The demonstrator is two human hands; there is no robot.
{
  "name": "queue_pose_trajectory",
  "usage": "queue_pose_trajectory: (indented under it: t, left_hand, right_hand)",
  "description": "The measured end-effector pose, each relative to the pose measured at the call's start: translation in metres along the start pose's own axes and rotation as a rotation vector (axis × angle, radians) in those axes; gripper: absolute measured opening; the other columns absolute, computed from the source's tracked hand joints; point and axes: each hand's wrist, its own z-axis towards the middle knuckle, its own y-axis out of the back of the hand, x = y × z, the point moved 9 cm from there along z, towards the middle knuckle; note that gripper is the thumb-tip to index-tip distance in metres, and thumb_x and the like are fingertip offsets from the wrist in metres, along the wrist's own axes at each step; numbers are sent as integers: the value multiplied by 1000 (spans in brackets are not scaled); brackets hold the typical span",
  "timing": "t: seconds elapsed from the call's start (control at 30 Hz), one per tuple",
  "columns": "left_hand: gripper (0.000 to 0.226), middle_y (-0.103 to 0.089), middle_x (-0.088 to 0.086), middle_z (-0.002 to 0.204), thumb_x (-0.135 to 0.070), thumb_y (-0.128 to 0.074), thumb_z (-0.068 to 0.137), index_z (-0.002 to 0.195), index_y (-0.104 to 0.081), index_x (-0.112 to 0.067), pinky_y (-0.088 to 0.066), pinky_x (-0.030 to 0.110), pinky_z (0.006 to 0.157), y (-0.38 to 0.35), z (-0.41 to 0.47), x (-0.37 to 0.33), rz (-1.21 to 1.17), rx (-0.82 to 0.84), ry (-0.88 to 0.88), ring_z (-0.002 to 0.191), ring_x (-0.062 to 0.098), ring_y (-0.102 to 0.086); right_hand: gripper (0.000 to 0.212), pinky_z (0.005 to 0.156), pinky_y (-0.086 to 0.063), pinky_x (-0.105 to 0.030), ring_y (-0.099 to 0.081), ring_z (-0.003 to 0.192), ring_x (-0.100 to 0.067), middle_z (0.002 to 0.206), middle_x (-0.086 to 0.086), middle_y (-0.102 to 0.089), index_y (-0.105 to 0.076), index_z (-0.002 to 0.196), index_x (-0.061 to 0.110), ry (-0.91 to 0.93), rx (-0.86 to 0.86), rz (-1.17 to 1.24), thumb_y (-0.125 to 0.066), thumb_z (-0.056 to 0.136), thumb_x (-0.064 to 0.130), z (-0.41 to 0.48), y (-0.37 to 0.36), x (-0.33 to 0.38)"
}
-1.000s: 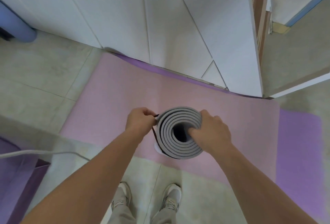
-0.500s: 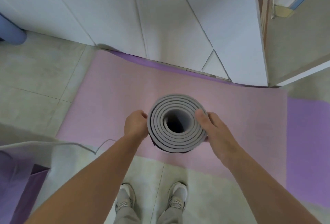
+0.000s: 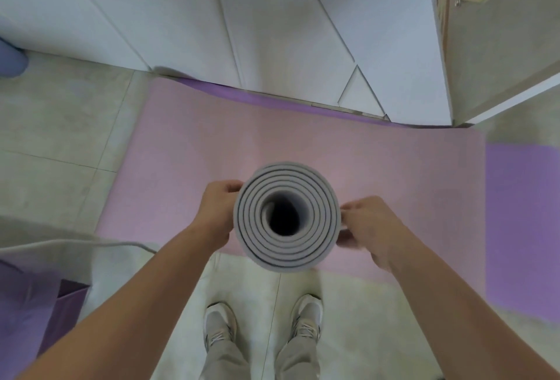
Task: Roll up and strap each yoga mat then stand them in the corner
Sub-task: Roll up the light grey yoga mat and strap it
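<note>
A rolled grey yoga mat (image 3: pixel 315 194) stands upright in front of me, its spiral end facing the camera. My left hand (image 3: pixel 216 213) grips its left side with curled fingers. My right hand (image 3: pixel 368 225) holds its right side, fingers curled against the roll. The strap is hidden from this angle. Under the roll a pink yoga mat (image 3: pixel 188 167) lies flat on the floor. A purple mat (image 3: pixel 521 222) lies flat partly beneath it and shows at the right.
White wardrobe doors (image 3: pixel 272 31) rise just behind the pink mat. A blue rolled object (image 3: pixel 12 58) sits at the far left. Purple and grey fabric (image 3: pixel 36 288) lies at the lower left. My shoes (image 3: pixel 218 328) stand on pale tile.
The grey roll has risen closer to the camera. My right hand shifted from the roll's top rim to its right side. The black strap seen near my left hand is now hidden.
</note>
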Motion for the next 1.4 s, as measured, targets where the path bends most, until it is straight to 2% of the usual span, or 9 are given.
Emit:
queue_pose_trajectory:
  t: [0.13, 0.23, 0.43, 0.53, 0.6, 0.93, 1.2, 1.3, 1.4]
  left_hand:
    - [11, -70, 7, 69, 7, -69, 83, 85, -72, -3, -53, 27, 51, -6, -2, -8, -71, -79, 1, 54, 14, -64]
    - [13, -73, 8, 76, 5, -72, 82, 91, -73, -4, -60, 35, 61, -13, 1, -26, -69, -63, -50, 64, 20, -67]
    - [11, -73, 4, 87, -3, -69, 88, 98, -72, -6, -51, 20, 55, -43, 24, -55, 182, 65, -182, 66, 11, -63]
    - [11, -70, 7, 89, -4, -61, 88, 88, -71, -10, -52, 35, 72, -38, 46, -69, 262, -16, -225, 78, 23, -59]
    - [15, -67, 11, 80, -7, -56, 82, 72, -67, -12, -46, 39, 67, -34, 57, -74, 174, -46, -205, 73, 24, -54]
    - [32, -54, 2, 61, 1, -52, 80, 54, -54, -17, -36, 35, 60, -35, 81, -84, 54, -115, -204, 59, 21, -40]
    - [24, -57, -5, 58, -3, -52, 78, 58, -60, -14, -41, 33, 56, -57, 129, -71, 203, -49, -438, 60, 20, -44]
    - [34, -52, -11, 51, 0, -48, 73, 56, -63, -25, -39, 37, 58, -67, 163, -49, 164, -1, -525, 60, 20, -43]
    - [37, -70, -2, 75, 10, -52, 77, 83, -77, -16, -54, 41, 70, -81, 194, -30, 147, 91, -573, 69, 16, -60]
  right_hand:
    - [11, 72, -62, -44, -74, 68, -31, 71, -19, -73, -72, 82, -6, 16, 66, -124, -62, 86, -6, -11, -5, -6]
    - [15, 77, -61, -49, -73, 78, -36, 77, -21, -73, -71, 82, -6, 85, -2, 10, -58, 89, -7, -9, 11, 4]
    - [31, 53, -54, -31, -65, 61, -21, 65, -6, -70, -70, 79, 1, 7, -35, 272, -44, 97, 1, 15, 32, 19]
    - [28, 74, -61, -43, -60, 83, -29, 86, -13, -68, -70, 93, -3, 38, 69, 393, -43, 97, 2, 25, 27, 34]
    - [27, 84, -59, -50, -56, 84, -29, 91, -14, -67, -70, 100, -7, 79, 100, 425, -44, 95, -1, 29, 24, 42]
    - [16, 66, -61, -33, -67, 69, -23, 86, -20, -72, -67, 99, -15, 143, 70, 384, -61, 94, -2, 55, 36, 61]
    - [23, 60, -62, -44, -69, 56, -25, 91, -18, -64, -57, 109, -12, 57, -138, 81, -58, 91, 2, 124, 35, 32]
    - [13, 31, -41, -18, -65, 48, -24, 100, -22, -64, -53, 95, -5, 34, -199, 39, -52, 97, 8, 154, 20, 6]
    - [17, 30, -33, -11, -63, 46, -23, 95, -18, -62, -49, 83, 1, 32, -230, 31, -48, 99, 8, 186, 8, -20]
